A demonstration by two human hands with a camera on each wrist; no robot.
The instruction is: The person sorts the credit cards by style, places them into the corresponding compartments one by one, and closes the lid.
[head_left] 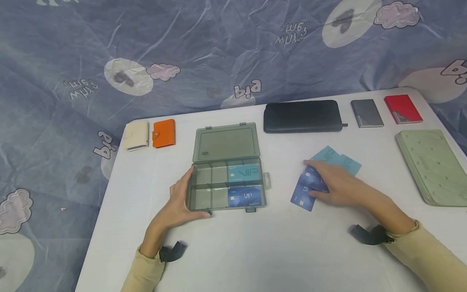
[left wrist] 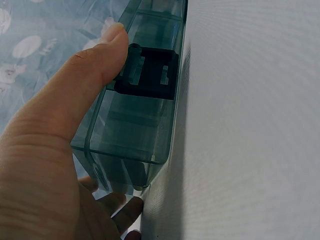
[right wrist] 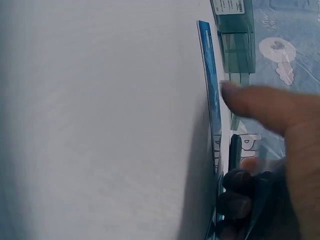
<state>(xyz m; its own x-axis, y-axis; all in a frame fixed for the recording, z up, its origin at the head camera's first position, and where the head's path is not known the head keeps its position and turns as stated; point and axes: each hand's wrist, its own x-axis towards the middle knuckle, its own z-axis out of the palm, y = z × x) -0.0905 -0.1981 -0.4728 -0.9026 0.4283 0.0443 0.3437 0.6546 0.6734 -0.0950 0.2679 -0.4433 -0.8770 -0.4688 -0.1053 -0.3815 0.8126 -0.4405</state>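
A translucent green compartment box (head_left: 219, 198) lies with its lid (head_left: 226, 142) folded back. A light-blue card (head_left: 242, 173) and a dark-blue card (head_left: 244, 196) sit in its right-hand compartments. My left hand (head_left: 178, 202) grips the box's left end, the thumb by a front latch (left wrist: 147, 72) and the fingers around the side. My right hand (head_left: 337, 184) is over loose cards on the table, thumb and fingers apart. Two dark-blue cards (head_left: 303, 198) show by its thumb and fingertips, and light-blue cards (head_left: 348, 163) stick out behind it. The palm side is hidden in the head view.
A black zip wallet (head_left: 303, 117) lies behind the cards. Grey (head_left: 366, 112) and red (head_left: 403, 108) card holders stand at the back right, above a green flat case (head_left: 434, 166). Cream (head_left: 136, 136) and orange (head_left: 163, 133) card holders lie at the back left.
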